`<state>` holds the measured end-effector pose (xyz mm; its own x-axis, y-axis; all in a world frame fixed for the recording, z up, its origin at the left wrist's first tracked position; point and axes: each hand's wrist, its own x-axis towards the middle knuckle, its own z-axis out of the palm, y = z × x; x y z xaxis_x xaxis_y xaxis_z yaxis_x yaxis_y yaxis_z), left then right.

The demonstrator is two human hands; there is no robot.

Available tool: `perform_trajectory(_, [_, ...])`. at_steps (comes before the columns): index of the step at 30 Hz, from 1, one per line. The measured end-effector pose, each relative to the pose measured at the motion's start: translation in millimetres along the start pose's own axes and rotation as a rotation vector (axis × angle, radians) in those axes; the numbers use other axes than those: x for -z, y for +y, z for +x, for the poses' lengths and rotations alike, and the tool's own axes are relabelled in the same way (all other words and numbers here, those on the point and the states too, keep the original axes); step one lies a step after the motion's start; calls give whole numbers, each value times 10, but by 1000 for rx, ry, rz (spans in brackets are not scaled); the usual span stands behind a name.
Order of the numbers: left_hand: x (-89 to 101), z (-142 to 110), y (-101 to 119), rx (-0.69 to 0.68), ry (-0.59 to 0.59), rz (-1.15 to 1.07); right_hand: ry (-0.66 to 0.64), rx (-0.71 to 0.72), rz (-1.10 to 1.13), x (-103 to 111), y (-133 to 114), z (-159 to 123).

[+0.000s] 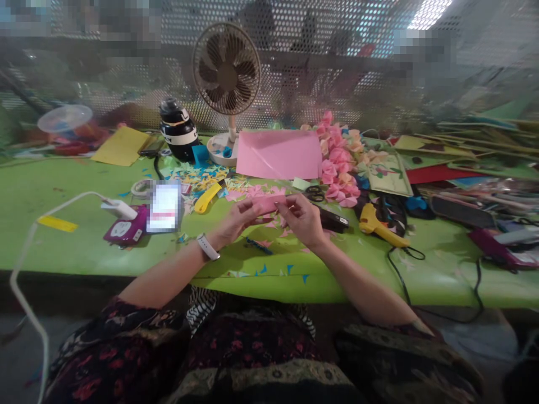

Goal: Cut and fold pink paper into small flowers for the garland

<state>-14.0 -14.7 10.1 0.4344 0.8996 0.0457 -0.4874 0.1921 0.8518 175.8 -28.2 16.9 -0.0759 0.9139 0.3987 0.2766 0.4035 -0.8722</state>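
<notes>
Above a green table (pixel 84 247), left hand (pixel 240 220) and right hand (pixel 305 220), fingers pinching pink paper (pixel 268 203), blue scrap (pixel 227 152) in fan base (pixel 216 141)

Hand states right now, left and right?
Left hand: closed on the left part of a pink paper piece.
Right hand: pinching the same piece at its right end.

white watch (pixel 208 247), dark sleeves (pixel 138 336) with red blossoms, zebra-striped cloth (pixel 201 306) at the lap.
</notes>
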Motion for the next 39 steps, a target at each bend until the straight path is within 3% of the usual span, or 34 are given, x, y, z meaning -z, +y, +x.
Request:
perform_trajectory(11, [32, 15, -40, -16, 83, 177, -54, 13, 11, -20, -27, -12])
perform_trajectory(21, [-15, 12, -31, -13, 105, 92, -77, -45, 52, -27, 35, -5])
perform_trajectory(39, [17, 20, -58, -30, 131, 159, -85, -106, 91, -32, 15, -3])
